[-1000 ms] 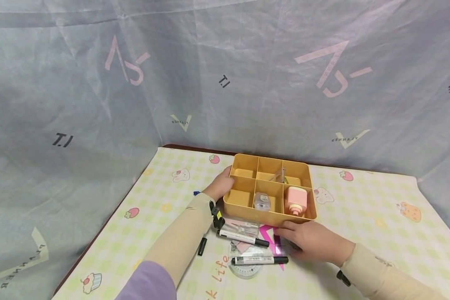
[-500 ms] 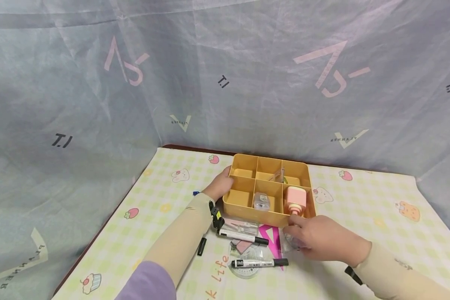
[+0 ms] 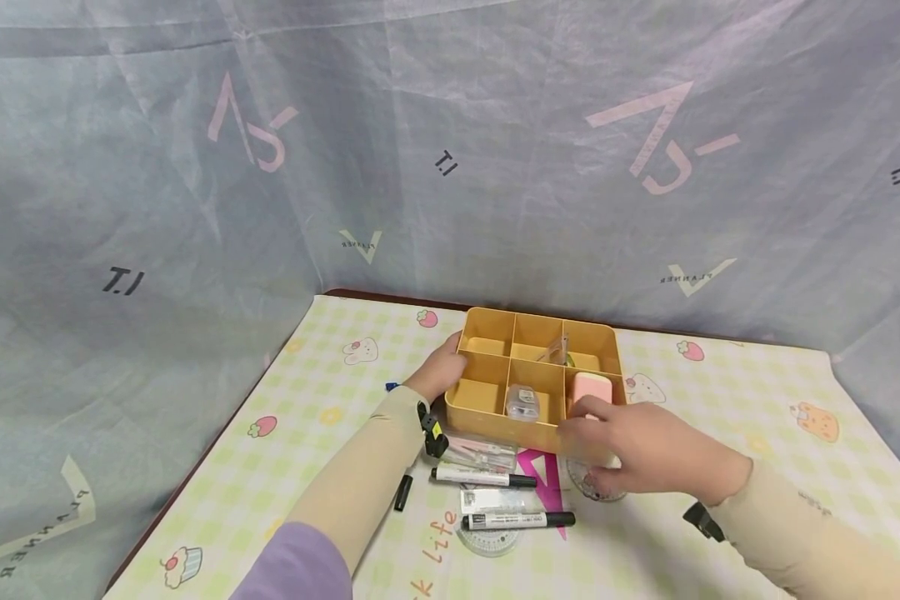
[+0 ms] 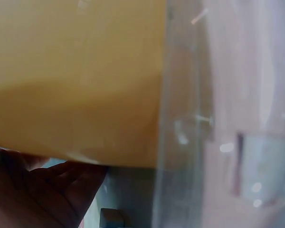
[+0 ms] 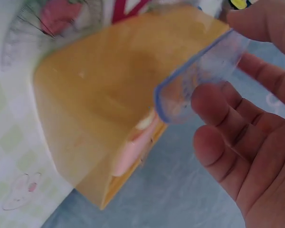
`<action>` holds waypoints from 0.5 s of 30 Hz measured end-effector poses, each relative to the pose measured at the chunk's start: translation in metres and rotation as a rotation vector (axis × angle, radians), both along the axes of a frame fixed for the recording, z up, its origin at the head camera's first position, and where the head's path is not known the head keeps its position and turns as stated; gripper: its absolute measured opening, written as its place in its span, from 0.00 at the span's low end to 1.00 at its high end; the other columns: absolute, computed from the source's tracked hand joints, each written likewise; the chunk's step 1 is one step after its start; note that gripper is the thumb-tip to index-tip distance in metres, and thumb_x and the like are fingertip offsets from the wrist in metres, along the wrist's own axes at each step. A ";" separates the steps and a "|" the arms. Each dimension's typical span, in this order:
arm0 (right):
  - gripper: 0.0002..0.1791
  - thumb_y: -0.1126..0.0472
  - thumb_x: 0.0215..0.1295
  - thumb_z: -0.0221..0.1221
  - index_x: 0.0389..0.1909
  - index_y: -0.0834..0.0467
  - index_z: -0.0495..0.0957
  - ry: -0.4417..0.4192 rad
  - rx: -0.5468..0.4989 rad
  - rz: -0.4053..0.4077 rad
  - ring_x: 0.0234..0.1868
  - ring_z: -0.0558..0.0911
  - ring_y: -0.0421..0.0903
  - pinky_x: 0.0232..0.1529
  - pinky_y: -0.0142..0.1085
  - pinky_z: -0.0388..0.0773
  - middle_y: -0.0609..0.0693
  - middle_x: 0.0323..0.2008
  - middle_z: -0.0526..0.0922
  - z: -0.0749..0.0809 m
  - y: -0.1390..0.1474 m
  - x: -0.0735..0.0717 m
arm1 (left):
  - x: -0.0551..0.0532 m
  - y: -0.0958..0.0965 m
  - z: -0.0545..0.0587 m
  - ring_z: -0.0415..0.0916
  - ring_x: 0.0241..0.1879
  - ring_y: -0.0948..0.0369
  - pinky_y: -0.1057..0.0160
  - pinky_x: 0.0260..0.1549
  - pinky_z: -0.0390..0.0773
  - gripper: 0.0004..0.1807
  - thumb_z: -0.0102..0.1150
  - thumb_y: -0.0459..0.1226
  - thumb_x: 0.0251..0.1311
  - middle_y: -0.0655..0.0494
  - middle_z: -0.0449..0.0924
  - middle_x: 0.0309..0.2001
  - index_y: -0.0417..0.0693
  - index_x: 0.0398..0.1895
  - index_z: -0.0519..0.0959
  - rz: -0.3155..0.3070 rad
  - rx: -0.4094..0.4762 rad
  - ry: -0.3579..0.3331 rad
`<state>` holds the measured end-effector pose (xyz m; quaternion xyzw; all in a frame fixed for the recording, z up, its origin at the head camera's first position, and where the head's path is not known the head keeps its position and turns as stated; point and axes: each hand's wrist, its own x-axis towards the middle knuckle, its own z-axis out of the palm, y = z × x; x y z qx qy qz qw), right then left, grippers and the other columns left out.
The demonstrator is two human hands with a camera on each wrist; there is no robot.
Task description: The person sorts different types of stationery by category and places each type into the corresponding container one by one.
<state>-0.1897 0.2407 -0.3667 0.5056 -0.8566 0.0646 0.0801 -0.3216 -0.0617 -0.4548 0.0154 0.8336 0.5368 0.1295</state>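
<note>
A yellow six-compartment organizer box (image 3: 525, 431) stands on the table. My left hand (image 3: 440, 368) grips its left side; in the left wrist view its fingers (image 4: 85, 185) meet the edge of the yellow wall. Over the box's front right corner, my right hand (image 3: 645, 446) pinches a clear plastic piece with a blue-looking edge (image 5: 194, 78), tilted and faintly marked. It is blurred, so its kind is unclear. A pink bottle-shaped item (image 3: 592, 387) lies in the front right compartment, partly hidden by that hand. The front middle compartment holds a small clear item (image 3: 522, 403).
Before the box lie two white markers with black caps (image 3: 487, 477), a magenta set square (image 3: 547, 483), a clear protractor (image 3: 487, 543) and a packaged compass (image 3: 480, 452). A round clear protractor (image 3: 602, 490) is partly under my right hand. A grey cloth backdrop (image 3: 495, 167) rises behind.
My right hand has risen from the table in front of the box to its front right corner, carrying the clear piece. The left hand stays on the box's left side.
</note>
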 end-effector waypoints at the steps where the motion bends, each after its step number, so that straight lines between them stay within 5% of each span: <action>1: 0.28 0.56 0.49 0.73 0.55 0.48 0.80 -0.006 -0.005 -0.005 0.21 0.67 0.28 0.21 0.29 0.71 0.42 0.48 0.75 0.003 0.000 -0.004 | 0.000 0.000 0.000 0.65 0.69 0.50 0.46 0.70 0.61 0.37 0.39 0.34 0.68 0.50 0.62 0.75 0.55 0.82 0.51 0.001 0.002 0.001; 5: 0.28 0.60 0.50 0.68 0.57 0.48 0.80 -0.025 -0.055 -0.035 0.26 0.73 0.28 0.24 0.29 0.74 0.43 0.49 0.77 0.014 -0.002 -0.023 | 0.001 0.000 0.000 0.65 0.69 0.50 0.45 0.70 0.61 0.37 0.39 0.33 0.68 0.49 0.62 0.75 0.55 0.82 0.51 0.000 0.010 0.000; 15: 0.26 0.64 0.60 0.67 0.59 0.55 0.72 -0.278 -0.317 -0.249 0.34 0.79 0.41 0.29 0.34 0.79 0.50 0.50 0.79 0.038 0.001 -0.077 | 0.000 -0.001 0.000 0.64 0.69 0.50 0.46 0.70 0.60 0.37 0.39 0.33 0.68 0.49 0.62 0.75 0.55 0.82 0.52 0.003 0.006 0.003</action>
